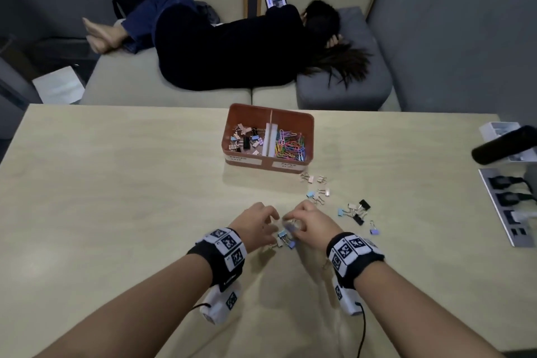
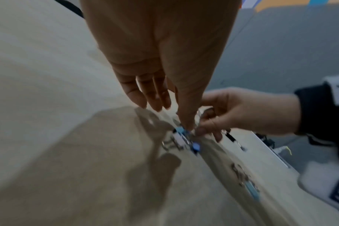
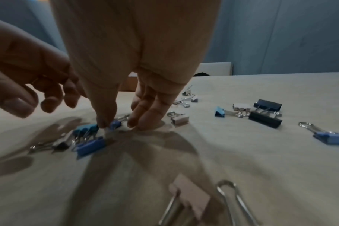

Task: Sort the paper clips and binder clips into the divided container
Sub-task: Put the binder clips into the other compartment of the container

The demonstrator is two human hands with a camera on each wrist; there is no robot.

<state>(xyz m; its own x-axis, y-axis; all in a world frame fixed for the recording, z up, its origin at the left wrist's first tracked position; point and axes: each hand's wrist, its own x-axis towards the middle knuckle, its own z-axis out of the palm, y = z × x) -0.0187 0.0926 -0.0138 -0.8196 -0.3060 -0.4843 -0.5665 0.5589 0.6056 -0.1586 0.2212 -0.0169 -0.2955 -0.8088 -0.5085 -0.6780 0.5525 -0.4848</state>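
Near the table's (image 1: 116,197) front edge, the right hand (image 1: 308,227) is pinching a blue clip (image 3: 114,124) from a small pile (image 1: 286,238). The left hand (image 1: 255,227) is hovering beside it, fingers loosely curled, holding nothing. Beyond them, the container (image 1: 308,136) is holding sorted clips.

Both forearms are bare, with no sleeves, and each wrist wears a black band (image 1: 216,254) ringed with white tiles printed in black square codes. Under each band hangs a white block (a code on its side too) (image 1: 222,304) — a thin black cable trails from each, the right one (image 1: 363,325) running off towards the elbow
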